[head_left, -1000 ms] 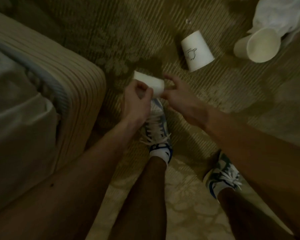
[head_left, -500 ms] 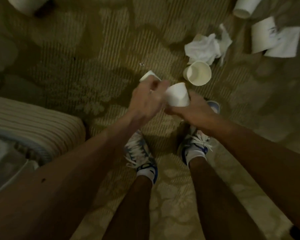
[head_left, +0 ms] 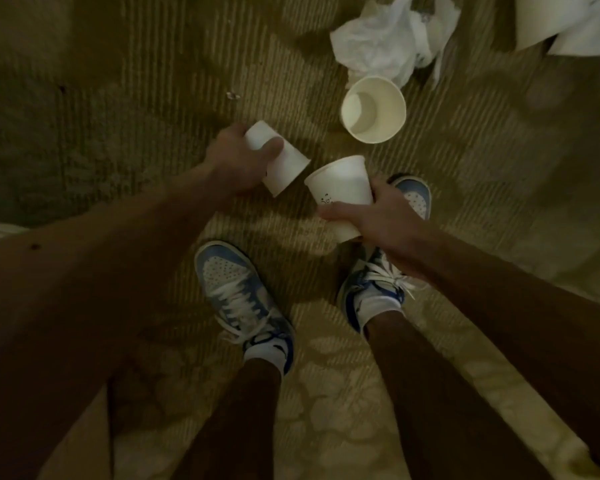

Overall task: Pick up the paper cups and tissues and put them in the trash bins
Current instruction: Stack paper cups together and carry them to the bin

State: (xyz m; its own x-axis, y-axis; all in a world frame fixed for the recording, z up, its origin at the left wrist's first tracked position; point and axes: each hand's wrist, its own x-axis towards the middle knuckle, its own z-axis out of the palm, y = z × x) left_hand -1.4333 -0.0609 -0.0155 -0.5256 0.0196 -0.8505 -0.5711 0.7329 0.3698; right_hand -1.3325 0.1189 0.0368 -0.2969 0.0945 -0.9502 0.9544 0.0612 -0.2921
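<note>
Both hands are curled round white paper cups above the carpet (head_left: 125, 109): the left hand (head_left: 236, 164) grips a tilted cup (head_left: 281, 164), and the right hand (head_left: 381, 220) grips a second cup (head_left: 340, 192) just beside it. Farther off, a third cup (head_left: 373, 109) sits on the carpet, mouth toward the camera, just beside a crumpled tissue (head_left: 381, 39).

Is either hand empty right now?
No, the left hand grips a paper cup and the right hand grips a second paper cup, the one with a small drawing on its side.
</note>
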